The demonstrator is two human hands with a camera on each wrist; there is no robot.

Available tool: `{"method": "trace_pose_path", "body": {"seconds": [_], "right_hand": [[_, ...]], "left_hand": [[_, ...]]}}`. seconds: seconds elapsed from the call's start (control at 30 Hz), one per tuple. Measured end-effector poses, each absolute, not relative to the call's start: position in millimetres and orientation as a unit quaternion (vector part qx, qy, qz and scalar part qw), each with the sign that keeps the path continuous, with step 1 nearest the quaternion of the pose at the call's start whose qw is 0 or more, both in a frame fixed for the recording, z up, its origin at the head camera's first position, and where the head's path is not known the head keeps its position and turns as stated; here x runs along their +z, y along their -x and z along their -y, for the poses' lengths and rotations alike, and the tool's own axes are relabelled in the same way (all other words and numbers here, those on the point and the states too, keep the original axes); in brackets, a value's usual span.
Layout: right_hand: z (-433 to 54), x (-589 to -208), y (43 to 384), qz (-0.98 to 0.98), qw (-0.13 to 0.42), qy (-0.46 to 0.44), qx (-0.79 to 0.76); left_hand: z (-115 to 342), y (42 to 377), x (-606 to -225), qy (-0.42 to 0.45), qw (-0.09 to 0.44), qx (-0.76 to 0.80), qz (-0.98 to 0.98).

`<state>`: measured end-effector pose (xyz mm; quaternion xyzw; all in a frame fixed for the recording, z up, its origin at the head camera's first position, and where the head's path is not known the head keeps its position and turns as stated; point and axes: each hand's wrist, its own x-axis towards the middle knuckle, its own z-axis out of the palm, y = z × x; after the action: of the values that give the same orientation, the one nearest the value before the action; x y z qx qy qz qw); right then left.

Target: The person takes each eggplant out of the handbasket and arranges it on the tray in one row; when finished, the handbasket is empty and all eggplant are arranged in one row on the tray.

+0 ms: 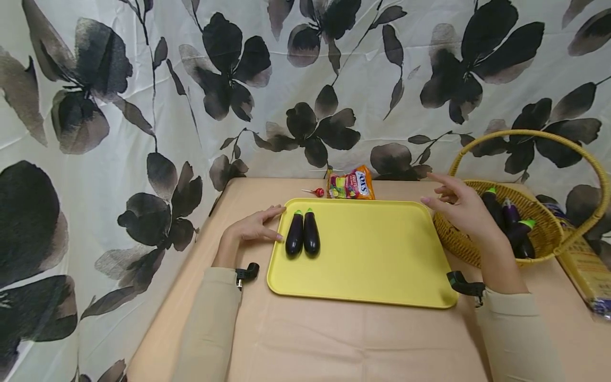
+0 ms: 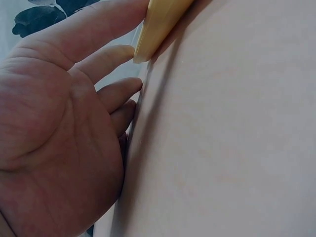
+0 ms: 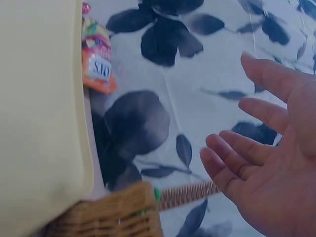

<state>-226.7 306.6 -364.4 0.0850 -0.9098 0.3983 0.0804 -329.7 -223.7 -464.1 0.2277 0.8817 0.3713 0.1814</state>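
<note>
Two dark eggplants (image 1: 303,234) with green tips lie side by side at the left end of a yellow tray (image 1: 367,254). My left hand (image 1: 253,227) touches the tray's left edge, its fingers nearly straight; the left wrist view shows the palm and the tray's corner (image 2: 153,34) at the fingertips. Above the near rim of a wicker basket (image 1: 458,244), my right hand (image 1: 460,207) hovers with relaxed fingers and holds nothing. Several more eggplants (image 1: 511,220) rest inside that basket. In the right wrist view the right hand (image 3: 266,143) is apart from everything.
Behind the tray lie an orange candy bag (image 1: 350,184) and a red lollipop (image 1: 315,192). The basket's tall handle (image 1: 539,132) arches over its opening. At the far right is a yellow package (image 1: 584,270). A floral curtain (image 1: 305,79) hangs behind the table.
</note>
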Motion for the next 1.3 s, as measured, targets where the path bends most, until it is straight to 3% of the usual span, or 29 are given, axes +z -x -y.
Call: {"method": "trace_pose_path", "body": {"seconds": [0.53,1.3], "right_hand": [[-365.9,-392.6,239.0,0.932,0.138,0.023,0.335],[-405.3,-414.3,244.6,0.955,0.076,0.057,0.28]], "left_hand": [[221.4,331.8,-464.8,-0.22,0.185,0.373,-0.882],[219.2,329.2,-463.8,-0.215,0.183,0.382,-0.88]]}}
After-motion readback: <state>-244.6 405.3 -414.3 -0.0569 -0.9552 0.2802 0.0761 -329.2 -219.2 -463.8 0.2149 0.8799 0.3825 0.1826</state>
